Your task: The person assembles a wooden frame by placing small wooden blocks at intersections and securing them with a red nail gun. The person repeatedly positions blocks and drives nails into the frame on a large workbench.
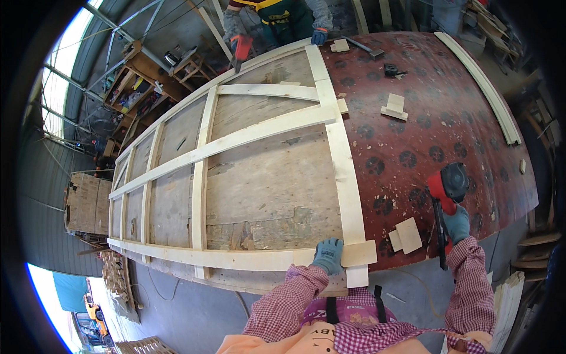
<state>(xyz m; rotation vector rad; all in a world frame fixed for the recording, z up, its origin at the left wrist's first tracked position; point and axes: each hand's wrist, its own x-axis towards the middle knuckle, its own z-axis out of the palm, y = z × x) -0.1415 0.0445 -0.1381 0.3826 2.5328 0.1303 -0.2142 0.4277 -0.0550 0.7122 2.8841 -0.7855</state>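
Head view: my left hand (328, 255) presses flat, fingers spread, on the small plywood plate (358, 253) over the frame (342, 171) corner; my right hand (457, 224) grips the red nail gun (445, 194). I should keep the plate square and my fingers away from the nailing spot.

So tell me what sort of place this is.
Most likely a carpentry workshop in an open-sided metal shed. A pale wooden frame lies across a big red-brown work table, the right hand holds a red power nailer, and small wood offcuts lie about.
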